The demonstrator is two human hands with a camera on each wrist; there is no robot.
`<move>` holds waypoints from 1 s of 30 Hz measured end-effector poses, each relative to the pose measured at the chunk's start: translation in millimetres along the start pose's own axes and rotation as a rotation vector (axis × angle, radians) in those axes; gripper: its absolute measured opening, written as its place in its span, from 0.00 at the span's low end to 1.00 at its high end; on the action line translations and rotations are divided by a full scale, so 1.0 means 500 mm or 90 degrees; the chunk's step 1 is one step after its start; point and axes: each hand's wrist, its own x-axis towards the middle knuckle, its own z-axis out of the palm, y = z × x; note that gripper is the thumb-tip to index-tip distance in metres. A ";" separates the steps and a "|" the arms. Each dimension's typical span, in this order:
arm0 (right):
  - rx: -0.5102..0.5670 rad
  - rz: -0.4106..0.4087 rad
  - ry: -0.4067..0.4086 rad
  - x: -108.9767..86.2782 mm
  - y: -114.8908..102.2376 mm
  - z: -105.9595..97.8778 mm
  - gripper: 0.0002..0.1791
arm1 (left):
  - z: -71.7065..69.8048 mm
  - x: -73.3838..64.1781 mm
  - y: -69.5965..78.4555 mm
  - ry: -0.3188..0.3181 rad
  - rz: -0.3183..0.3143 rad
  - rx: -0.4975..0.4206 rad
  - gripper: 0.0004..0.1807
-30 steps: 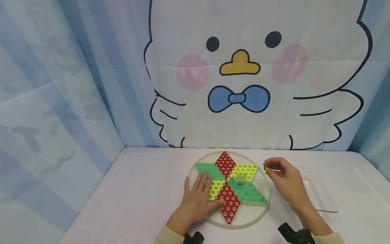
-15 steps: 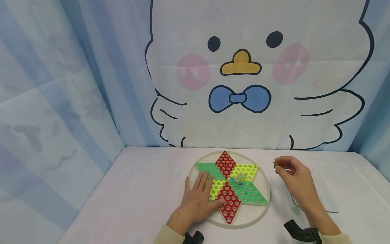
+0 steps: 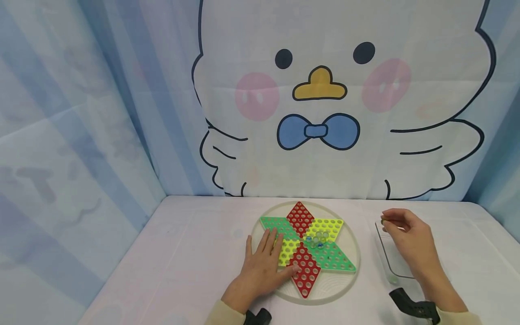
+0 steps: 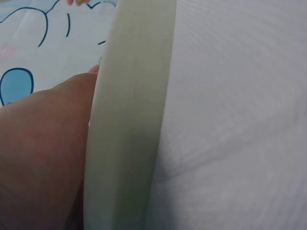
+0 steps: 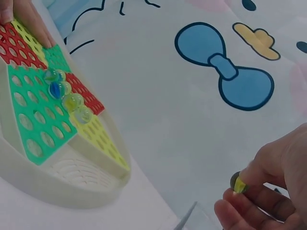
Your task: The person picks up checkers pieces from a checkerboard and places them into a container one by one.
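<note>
A round cream Chinese checkers board (image 3: 333, 280) lies on the table, bearing a star of red, yellow and green fields full of holes. My left hand (image 3: 262, 266) rests on its left part with fingers spread, covering some of the green and yellow fields. Several clear marbles (image 3: 321, 238) sit clustered just right of the star's centre. Away from the board, my right hand (image 3: 412, 239) pinches a marble with yellow in it (image 5: 238, 183) between thumb and fingers. Beneath that hand is a clear plastic box (image 3: 400, 259), partly hidden by the hand and forearm.
The white-covered table (image 3: 183, 266) extends on both sides of the board. A pale green round spot (image 3: 392, 279) shows at the box's near left corner. Behind the table hangs a curtain (image 3: 317, 171) printed with a cartoon chick.
My right hand has moved rightward from beside the board's right edge to over the clear box, still pinching the marble. The left hand and the marbles on the board have stayed put.
</note>
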 end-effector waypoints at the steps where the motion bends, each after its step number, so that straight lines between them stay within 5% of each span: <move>1: -0.006 0.007 -0.003 0.001 0.002 -0.001 0.15 | 0.000 0.000 0.000 0.000 -0.001 0.002 0.50; 30: -0.116 0.158 -0.136 0.020 0.048 -0.023 0.18 | -0.002 -0.003 0.003 0.006 0.003 -0.001 0.50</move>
